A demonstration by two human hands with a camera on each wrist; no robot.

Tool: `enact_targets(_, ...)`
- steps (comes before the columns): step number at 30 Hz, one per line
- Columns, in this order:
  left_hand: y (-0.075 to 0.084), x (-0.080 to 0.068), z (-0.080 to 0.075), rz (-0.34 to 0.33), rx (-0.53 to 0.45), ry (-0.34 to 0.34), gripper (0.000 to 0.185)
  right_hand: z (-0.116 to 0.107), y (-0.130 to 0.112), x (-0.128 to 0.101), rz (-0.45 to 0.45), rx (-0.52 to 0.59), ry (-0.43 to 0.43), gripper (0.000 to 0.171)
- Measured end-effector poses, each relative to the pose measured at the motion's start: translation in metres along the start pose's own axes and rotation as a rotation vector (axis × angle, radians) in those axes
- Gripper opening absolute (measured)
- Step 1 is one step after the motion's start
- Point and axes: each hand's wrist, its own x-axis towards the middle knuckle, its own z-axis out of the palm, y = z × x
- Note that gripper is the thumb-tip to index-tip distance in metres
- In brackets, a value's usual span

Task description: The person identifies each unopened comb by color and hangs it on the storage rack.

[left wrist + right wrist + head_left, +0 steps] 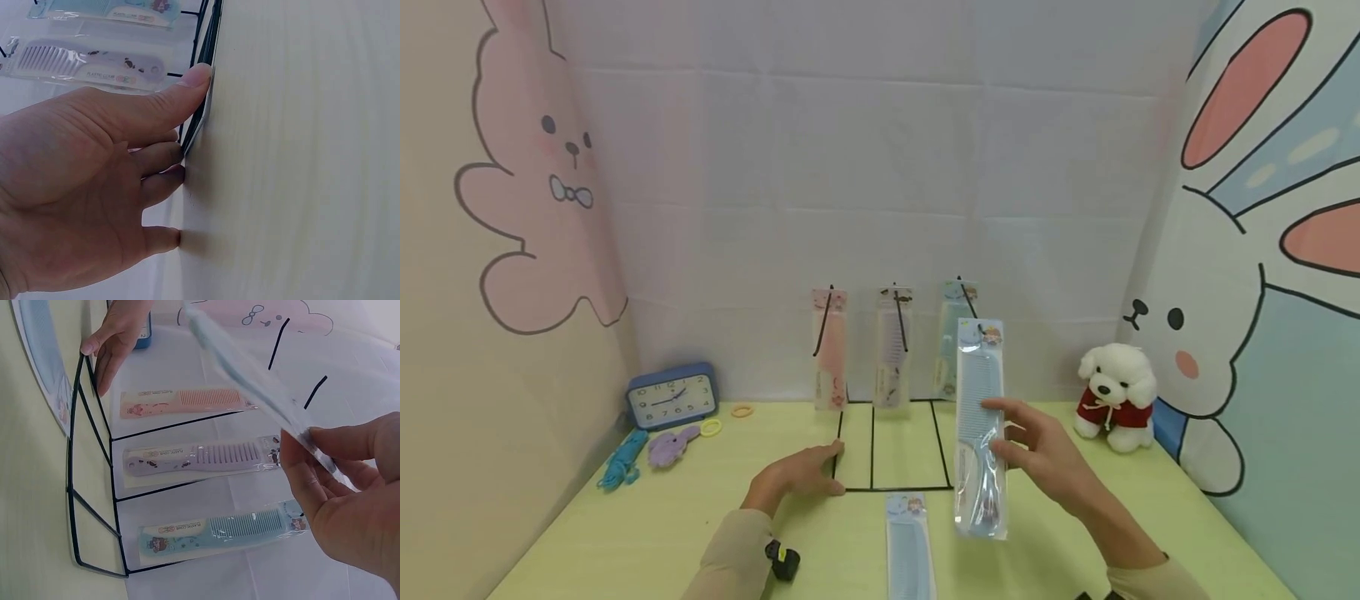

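Observation:
My right hand (1048, 454) pinches a light-blue comb in clear packaging (979, 467) by its right edge, upright above the table in front of the rack's right side. In the right wrist view that package is seen nearly edge-on. My left hand (805, 473) rests at the left side of the black wire display rack (895, 489), thumb on the wire, fingers rather straight and touching the tabletop. From the rack's hooks hang a pink packaged comb (830, 354), a lilac one (892, 354) and a teal one (947, 350), the last partly hidden. A second light-blue packaged comb (910, 550) lies before the rack.
At the left stand a blue clock (673, 397), a coiled blue cord (622, 460), a purple item (671, 448) and small yellow (711, 427) and orange rings (742, 411). A white plush dog (1116, 396) sits at the right. Cloth walls enclose the table's back and sides.

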Motion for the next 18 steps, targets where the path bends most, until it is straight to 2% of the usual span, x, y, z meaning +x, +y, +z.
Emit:
enact_targets(4, 0.000, 0.001, -0.001, -0.002, 0.017, 0.001, 0.079, 0.000, -0.001, 0.007, 0.023, 0.073, 0.066, 0.052)
enact_targets(11, 0.001, 0.000, -0.002, -0.014, 0.020, 0.004, 0.079, 0.002, 0.001, 0.020, 0.065, 0.094, 0.211, 0.047)
enact_targets(15, 0.002, -0.001, -0.003, -0.021, 0.020, 0.001, 0.079, 0.006, 0.003, 0.030, 0.060, 0.121, 0.223, 0.049)
enact_targets(18, 0.003, -0.001, -0.002, -0.021, 0.013, -0.004, 0.080, 0.006, 0.006, 0.036, 0.027, 0.122, 0.180, 0.052)
